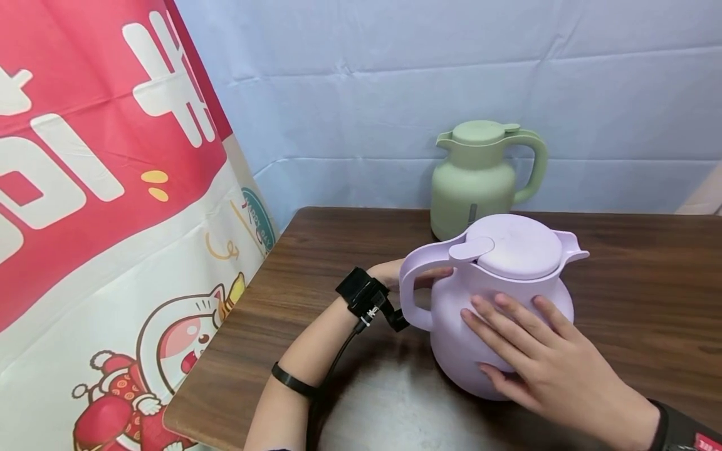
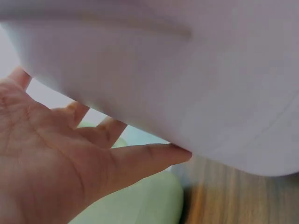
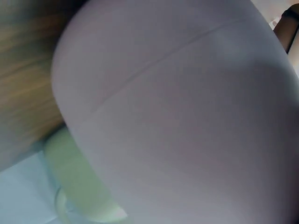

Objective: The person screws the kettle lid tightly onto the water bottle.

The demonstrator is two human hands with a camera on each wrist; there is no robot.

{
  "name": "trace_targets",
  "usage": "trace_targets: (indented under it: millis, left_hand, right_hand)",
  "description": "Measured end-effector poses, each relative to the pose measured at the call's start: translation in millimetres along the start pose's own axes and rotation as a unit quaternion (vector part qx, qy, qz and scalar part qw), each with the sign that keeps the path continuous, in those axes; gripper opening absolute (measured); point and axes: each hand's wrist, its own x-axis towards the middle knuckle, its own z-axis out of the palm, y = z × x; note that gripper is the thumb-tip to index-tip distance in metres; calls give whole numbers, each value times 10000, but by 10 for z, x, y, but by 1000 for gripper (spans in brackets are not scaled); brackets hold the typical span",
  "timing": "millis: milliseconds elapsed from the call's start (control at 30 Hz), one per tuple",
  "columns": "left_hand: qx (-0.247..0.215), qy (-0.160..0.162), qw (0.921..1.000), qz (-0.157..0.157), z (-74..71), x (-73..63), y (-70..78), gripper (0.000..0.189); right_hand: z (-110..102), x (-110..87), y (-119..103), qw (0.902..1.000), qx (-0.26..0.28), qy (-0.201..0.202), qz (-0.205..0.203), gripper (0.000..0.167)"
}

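A lilac thermos jug (image 1: 485, 338) with a lid and a side handle stands between both hands, its spout toward the right. My right hand (image 1: 541, 363) lies against its near side with the fingers extended. On the far side, partly hidden behind the handle and body, my left hand (image 1: 389, 274) touches the jug. The left wrist view shows that left hand (image 2: 60, 149) with fingers spread and fingertips against the jug's wall (image 2: 154, 88). In the right wrist view the jug (image 3: 177, 126) fills most of the picture and the right hand is out of sight.
A green thermos jug (image 1: 470, 178) stands behind the lilac one at the table's back edge, its handle to the right. The brown wooden table (image 1: 648, 282) meets a pale blue cloth (image 1: 366, 113). A printed red and white banner (image 1: 113, 263) hangs at the left.
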Motion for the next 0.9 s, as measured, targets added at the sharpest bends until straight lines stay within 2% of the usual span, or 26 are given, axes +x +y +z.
trace_targets:
  millis: [100,167,233,300,367,500,667,767,900]
  left_hand:
    - [572,147,9982,-40,-13,-35,29,31]
    - [1054,191,9942,20,-24,-58,49,40]
    - [1647,237,9859,177,-29,-70,64,52]
    - [1928,240,9804,342,-26,-71,67,61]
    - [1944,246,9795,459,-2,-72,73,64]
    - [1816,436,9779,936,71,-86,93,60]
    - [1645,679,9715,1563,167,-113,110,62]
    - [1660,814,9684,1675,226,-146,112,64]
    - [1853,1094,9621,1677,322,-193,129,67]
  right_hand:
    - [5,-54,10,9996,66,163,199,55]
    - [26,-90,17,9988,175,300,345,59]
    - [65,-116,28,9970,350,492,486,63]
    - [102,-134,40,9937,618,653,671,68]
    - [128,-144,49,9889,889,783,898,73]
    - [111,-159,41,9796,1194,694,1463,82]
    - [62,-215,42,9696,1239,135,2106,90]
    - [12,-281,53,9552,1451,-315,2559,94]
    - [-53,-344,82,9304,1964,-585,3039,92]
